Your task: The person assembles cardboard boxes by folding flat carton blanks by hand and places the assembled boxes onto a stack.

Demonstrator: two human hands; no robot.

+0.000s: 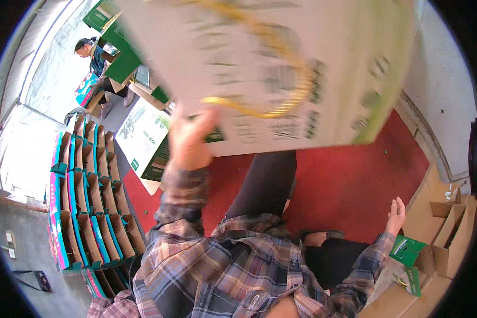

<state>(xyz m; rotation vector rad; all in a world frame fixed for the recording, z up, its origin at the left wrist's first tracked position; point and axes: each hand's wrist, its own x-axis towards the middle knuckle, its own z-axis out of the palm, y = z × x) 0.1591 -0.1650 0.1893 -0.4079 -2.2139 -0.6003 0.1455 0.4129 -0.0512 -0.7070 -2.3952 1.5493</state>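
A large white carton [238, 124] with green print fills the upper middle of the head view, close up and blurred. A yellow cord [302, 79] loops across its face. My left hand [191, 140] is at the carton's lower left corner, closed on its edge, with its thumb near the end of the cord. Out to the right, my right hand [395, 214] is held up with nothing in it, its fingers stretched out. Below that hand are a green card piece [406, 250] and an open brown cardboard box [440, 238].
Several rows of open blue-and-pink cartons [85, 196] stand at left. A white-and-green carton [143, 135] sits past my left arm, near stacked green boxes [119, 58]. Another person [96, 61] sits at the far left with a carton. Red matting [344, 183] covers the floor.
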